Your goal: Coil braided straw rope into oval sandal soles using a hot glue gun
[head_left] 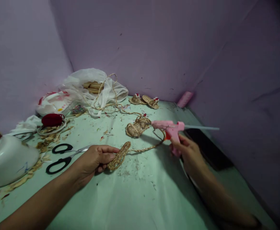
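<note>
Between the thumb and fingers of my left hand (95, 161) is a small oval sole of coiled straw braid (119, 157), held tilted above the table. A length of braided cord (149, 148) runs from it to the right and curves up behind the glue gun. My right hand (188, 148) grips a pink hot glue gun (170, 127) by its handle, nozzle pointing left. A pale glue stick (201, 127) sticks out of its back end. Just beyond the nozzle lies a bundle of braided straw (137, 126); whether the nozzle touches it I cannot tell.
Black-handled scissors (66, 156) lie left of my left hand. A white pot (10, 161) stands at the left edge. Behind are a plastic bag (89, 78), dark red yarn (52, 120) and small straw slippers (151, 101). A dark phone (209, 148) lies at right, near the wall.
</note>
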`<state>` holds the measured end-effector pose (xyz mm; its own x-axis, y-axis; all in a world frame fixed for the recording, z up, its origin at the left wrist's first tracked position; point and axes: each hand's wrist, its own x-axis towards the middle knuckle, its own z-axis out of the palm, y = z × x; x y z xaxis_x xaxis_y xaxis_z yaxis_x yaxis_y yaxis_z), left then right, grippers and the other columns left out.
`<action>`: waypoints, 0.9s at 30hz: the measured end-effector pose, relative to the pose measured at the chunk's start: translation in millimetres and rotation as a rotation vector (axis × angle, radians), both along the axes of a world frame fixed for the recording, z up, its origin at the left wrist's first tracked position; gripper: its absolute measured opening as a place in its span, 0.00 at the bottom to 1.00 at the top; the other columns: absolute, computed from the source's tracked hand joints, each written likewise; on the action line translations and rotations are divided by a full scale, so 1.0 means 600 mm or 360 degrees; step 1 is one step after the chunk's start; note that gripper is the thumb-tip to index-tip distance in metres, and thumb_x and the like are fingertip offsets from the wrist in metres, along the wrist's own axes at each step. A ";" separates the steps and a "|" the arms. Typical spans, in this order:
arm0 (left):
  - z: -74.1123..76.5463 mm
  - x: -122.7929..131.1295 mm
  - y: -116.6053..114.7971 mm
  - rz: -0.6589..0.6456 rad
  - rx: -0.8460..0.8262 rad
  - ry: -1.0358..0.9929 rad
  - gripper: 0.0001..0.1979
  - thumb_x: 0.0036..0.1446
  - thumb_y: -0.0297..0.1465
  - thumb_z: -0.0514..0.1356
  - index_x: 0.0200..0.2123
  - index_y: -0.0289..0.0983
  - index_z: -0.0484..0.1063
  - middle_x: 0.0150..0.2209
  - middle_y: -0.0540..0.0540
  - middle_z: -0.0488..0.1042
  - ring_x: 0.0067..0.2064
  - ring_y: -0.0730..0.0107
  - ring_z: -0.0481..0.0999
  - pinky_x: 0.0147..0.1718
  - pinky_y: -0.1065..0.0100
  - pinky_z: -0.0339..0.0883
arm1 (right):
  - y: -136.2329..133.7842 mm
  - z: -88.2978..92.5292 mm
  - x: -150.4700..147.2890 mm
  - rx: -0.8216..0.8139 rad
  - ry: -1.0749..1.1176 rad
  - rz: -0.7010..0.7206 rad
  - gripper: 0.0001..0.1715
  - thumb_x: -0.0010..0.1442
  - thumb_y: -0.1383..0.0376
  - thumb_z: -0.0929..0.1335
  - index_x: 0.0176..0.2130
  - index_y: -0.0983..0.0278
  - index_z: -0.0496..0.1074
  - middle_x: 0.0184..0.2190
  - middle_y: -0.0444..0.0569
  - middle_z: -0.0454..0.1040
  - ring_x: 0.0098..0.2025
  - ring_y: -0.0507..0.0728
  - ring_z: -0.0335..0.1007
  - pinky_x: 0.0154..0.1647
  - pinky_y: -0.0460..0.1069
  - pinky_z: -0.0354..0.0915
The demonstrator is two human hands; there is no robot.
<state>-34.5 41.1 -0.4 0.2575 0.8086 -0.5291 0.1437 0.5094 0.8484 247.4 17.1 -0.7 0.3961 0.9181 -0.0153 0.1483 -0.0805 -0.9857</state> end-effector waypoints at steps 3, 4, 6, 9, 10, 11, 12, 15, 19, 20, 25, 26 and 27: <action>0.007 0.003 -0.004 0.0056 0.0000 0.0076 0.21 0.36 0.33 0.66 0.36 0.30 0.75 0.16 0.55 0.64 0.17 0.83 0.54 0.16 0.75 0.41 | 0.066 0.002 0.044 -0.0101 -0.0060 -0.0203 0.11 0.50 0.60 0.71 0.24 0.65 0.69 0.15 0.39 0.64 0.17 0.49 0.59 0.18 0.45 0.57; 0.009 0.004 -0.006 0.0059 0.0020 0.0100 0.20 0.36 0.33 0.66 0.35 0.30 0.75 0.16 0.55 0.64 0.17 0.83 0.53 0.16 0.75 0.41 | 0.088 0.002 0.055 -0.0147 -0.0091 -0.0248 0.11 0.53 0.61 0.70 0.26 0.66 0.70 0.18 0.41 0.67 0.19 0.49 0.62 0.20 0.45 0.60; 0.012 0.007 -0.007 0.0068 0.0045 0.0147 0.16 0.36 0.31 0.65 0.33 0.30 0.76 0.15 0.54 0.64 0.16 0.83 0.52 0.17 0.74 0.41 | 0.129 0.002 0.071 -0.0252 -0.0157 -0.0306 0.11 0.60 0.61 0.67 0.37 0.67 0.71 0.32 0.46 0.73 0.29 0.52 0.70 0.30 0.48 0.68; 0.013 0.011 -0.007 0.0078 0.0038 0.0193 0.12 0.36 0.30 0.64 0.29 0.31 0.75 0.13 0.55 0.64 0.15 0.83 0.51 0.17 0.74 0.40 | 0.175 0.006 0.080 -0.0367 -0.0287 -0.0330 0.17 0.63 0.61 0.65 0.50 0.64 0.67 0.49 0.52 0.70 0.44 0.57 0.70 0.43 0.56 0.69; 0.013 0.012 -0.006 0.0073 0.0036 0.0195 0.12 0.36 0.29 0.64 0.29 0.31 0.75 0.13 0.55 0.63 0.15 0.82 0.51 0.17 0.73 0.40 | 0.185 0.008 0.081 -0.0388 -0.0344 -0.0326 0.18 0.63 0.61 0.65 0.51 0.64 0.66 0.50 0.52 0.69 0.46 0.58 0.70 0.44 0.57 0.69; 0.013 0.012 -0.006 0.0067 0.0037 0.0189 0.13 0.35 0.30 0.64 0.29 0.31 0.75 0.13 0.56 0.62 0.15 0.82 0.51 0.17 0.73 0.41 | 0.191 0.013 0.081 -0.0400 -0.0413 -0.0317 0.18 0.63 0.60 0.65 0.52 0.63 0.66 0.50 0.52 0.69 0.46 0.58 0.70 0.44 0.57 0.69; 0.013 0.012 -0.006 0.0055 0.0038 0.0175 0.13 0.34 0.30 0.64 0.29 0.31 0.75 0.13 0.56 0.63 0.16 0.82 0.53 0.17 0.74 0.42 | 0.193 0.018 0.080 -0.0405 -0.0493 -0.0306 0.18 0.63 0.60 0.65 0.51 0.64 0.66 0.50 0.52 0.69 0.45 0.58 0.70 0.44 0.57 0.69; 0.011 0.009 -0.009 0.0022 0.0028 0.0128 0.15 0.34 0.32 0.65 0.29 0.32 0.75 0.16 0.53 0.67 0.18 0.79 0.58 0.19 0.74 0.46 | 0.171 0.039 0.061 -0.0341 -0.0760 -0.0271 0.13 0.59 0.65 0.68 0.43 0.68 0.73 0.48 0.54 0.71 0.49 0.64 0.67 0.47 0.59 0.65; 0.012 0.009 -0.014 -0.0026 0.0079 0.0160 0.14 0.35 0.33 0.65 0.29 0.33 0.76 0.18 0.52 0.68 0.21 0.77 0.61 0.21 0.73 0.51 | 0.095 0.054 -0.009 0.0137 -0.1179 0.0215 0.05 0.55 0.69 0.68 0.31 0.66 0.76 0.41 0.53 0.76 0.47 0.62 0.68 0.47 0.54 0.61; 0.013 0.010 -0.015 -0.0032 0.0089 0.0165 0.13 0.35 0.32 0.65 0.28 0.33 0.76 0.18 0.52 0.68 0.21 0.77 0.61 0.21 0.73 0.51 | 0.076 0.051 -0.030 0.0289 -0.1282 0.0625 0.07 0.57 0.68 0.66 0.31 0.65 0.76 0.36 0.52 0.77 0.40 0.59 0.71 0.44 0.52 0.63; 0.019 0.014 -0.014 0.0037 0.0053 0.0123 0.11 0.38 0.31 0.64 0.28 0.33 0.75 0.18 0.52 0.69 0.20 0.78 0.61 0.21 0.72 0.53 | 0.026 0.009 -0.095 0.0393 -0.1768 0.1312 0.08 0.59 0.66 0.67 0.36 0.64 0.76 0.31 0.51 0.77 0.38 0.59 0.71 0.46 0.57 0.57; 0.019 0.013 -0.013 0.0059 0.0052 0.0133 0.11 0.37 0.31 0.64 0.28 0.33 0.75 0.18 0.53 0.68 0.19 0.78 0.60 0.20 0.73 0.52 | 0.024 0.003 -0.095 0.0407 -0.1811 0.1295 0.07 0.59 0.66 0.67 0.36 0.64 0.76 0.31 0.50 0.77 0.38 0.59 0.71 0.47 0.58 0.56; 0.019 0.013 -0.011 0.0076 0.0052 0.0151 0.11 0.37 0.31 0.64 0.28 0.32 0.75 0.17 0.53 0.67 0.19 0.79 0.58 0.20 0.73 0.51 | 0.021 0.000 -0.092 0.0430 -0.1827 0.1308 0.08 0.60 0.66 0.67 0.36 0.64 0.76 0.30 0.49 0.76 0.36 0.57 0.71 0.49 0.59 0.55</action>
